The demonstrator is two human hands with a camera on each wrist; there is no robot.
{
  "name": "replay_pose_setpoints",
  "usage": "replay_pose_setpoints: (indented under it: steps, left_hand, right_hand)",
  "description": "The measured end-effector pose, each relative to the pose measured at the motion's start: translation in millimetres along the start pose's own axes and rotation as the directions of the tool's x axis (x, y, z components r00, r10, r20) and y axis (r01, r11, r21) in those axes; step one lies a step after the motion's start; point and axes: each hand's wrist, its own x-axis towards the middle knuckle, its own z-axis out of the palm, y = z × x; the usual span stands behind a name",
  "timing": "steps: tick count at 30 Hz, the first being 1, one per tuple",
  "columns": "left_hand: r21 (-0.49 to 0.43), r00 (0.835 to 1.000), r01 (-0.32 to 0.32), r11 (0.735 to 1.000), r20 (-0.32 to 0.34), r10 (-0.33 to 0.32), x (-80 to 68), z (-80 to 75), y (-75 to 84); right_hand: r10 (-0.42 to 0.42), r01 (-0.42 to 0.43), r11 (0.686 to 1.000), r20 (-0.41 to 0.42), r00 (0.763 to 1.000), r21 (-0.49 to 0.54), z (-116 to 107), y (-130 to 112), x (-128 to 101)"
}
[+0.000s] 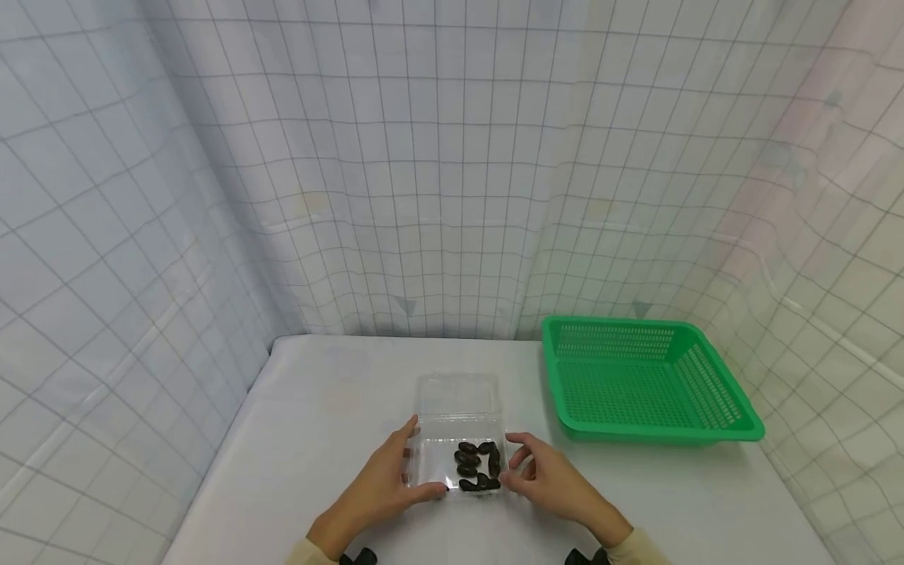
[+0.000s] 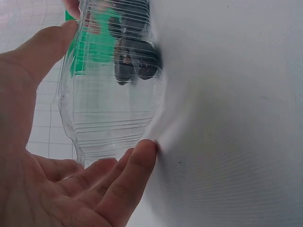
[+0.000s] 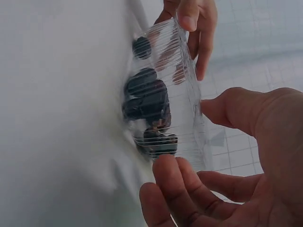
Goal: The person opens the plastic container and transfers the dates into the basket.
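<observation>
A clear plastic clamshell box (image 1: 432, 457) sits on the white-covered table, its lid (image 1: 457, 395) folded open away from me. Several dark, oval, date-like pieces (image 1: 467, 471) lie inside, mostly toward the right half. My left hand (image 1: 384, 480) holds the box's left side, thumb at the front edge and fingers along the side wall. On the right, my right hand (image 1: 554, 480) grips the box near its front corner, thumb on the rim with bent fingers beside the wall. Both wrist views show the dark pieces (image 3: 149, 101) through the ribbed plastic wall.
A green slotted plastic basket (image 1: 653, 434) stands at the table's back right. White cloth (image 1: 339, 416) covers the table. Grid-patterned white curtains (image 1: 438, 157) hang behind and on both sides.
</observation>
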Motion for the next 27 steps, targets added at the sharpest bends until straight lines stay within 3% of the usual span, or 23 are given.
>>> replay_pose_setpoints:
  steps: [5,8,11,14,17,21,27]
  left_hand:
    - [-0.013,1.000,0.013,1.000,-0.009,-0.013,1.6,1.6,0.2]
    - [-0.021,1.000,0.019,1.000,-0.007,-0.019,2.6,3.2,0.5]
    - [-0.012,1.000,0.017,1.000,-0.009,-0.017,3.0,3.9,0.9]
    - [0.002,1.000,0.015,1.000,-0.008,-0.015,2.1,3.6,1.7]
    - [0.011,1.000,0.010,1.000,-0.006,-0.010,0.5,2.3,2.2]
    - [0.023,1.000,0.005,1.000,-0.004,-0.005,-0.3,1.1,2.1]
    - [0.044,1.000,0.001,0.999,-0.003,-0.001,1.1,2.1,1.1]
  right_hand:
    - [-0.033,0.011,0.976,-0.098,0.995,-0.219,-2.1,-11.3,4.9]
    - [-0.095,0.041,0.937,-0.142,0.985,-0.346,-2.6,-18.9,10.8]
    - [-0.194,0.120,0.893,-0.131,0.972,-0.434,-5.3,-27.1,18.9]
    - [-0.274,0.208,0.848,-0.066,0.959,-0.488,-9.7,-35.1,28.0]
    - [-0.303,0.279,0.822,0.034,0.952,-0.497,-13.8,-42.7,38.5]
    - [-0.289,0.340,0.819,0.181,0.940,-0.462,-17.6,-49.7,55.3]
    - [-0.227,0.393,0.817,0.391,0.892,-0.422,-20.2,-58.1,80.1]
